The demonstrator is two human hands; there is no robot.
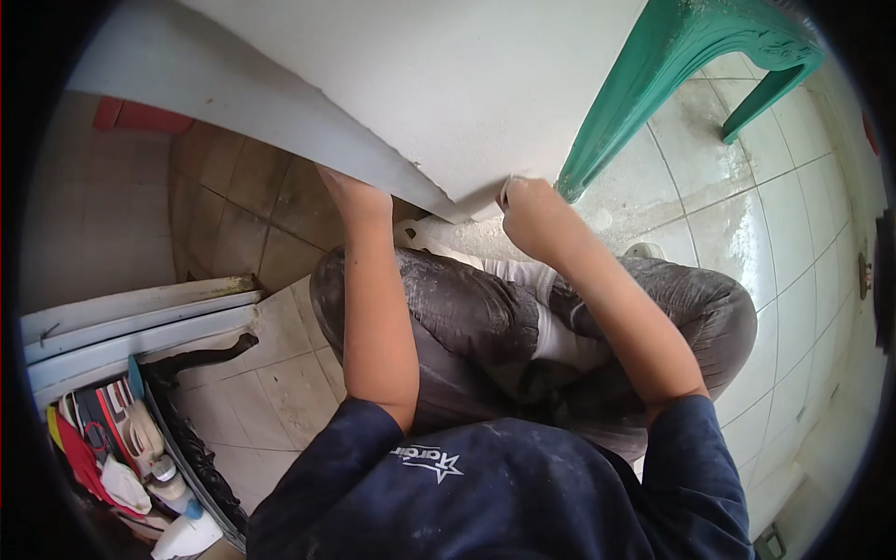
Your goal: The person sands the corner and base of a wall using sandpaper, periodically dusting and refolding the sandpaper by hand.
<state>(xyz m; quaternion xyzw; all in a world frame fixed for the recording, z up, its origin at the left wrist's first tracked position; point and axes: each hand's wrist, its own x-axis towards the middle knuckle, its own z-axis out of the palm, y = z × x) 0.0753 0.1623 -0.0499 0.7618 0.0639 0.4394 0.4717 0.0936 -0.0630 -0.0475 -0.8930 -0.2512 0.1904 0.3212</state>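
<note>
In the head view, a large white panel (448,84) with a rough line along its grey edge strip (280,117) rises in front of me. My right hand (534,219) is closed against the panel's white face, near its lower corner. A small pale edge shows at its fingers, but what it grips is too small to name. My left hand (357,194) reaches behind the grey edge strip, so its fingers are hidden. Below both arms are my crossed legs, in dark trousers (467,299) smeared with white dust.
A green plastic stool (621,103) stands close to the panel on the right. White dust lies on the tiled floor (695,177). At the lower left are a bag of mixed items (201,439) and long white boards (140,322). A red object (140,117) sits farther back.
</note>
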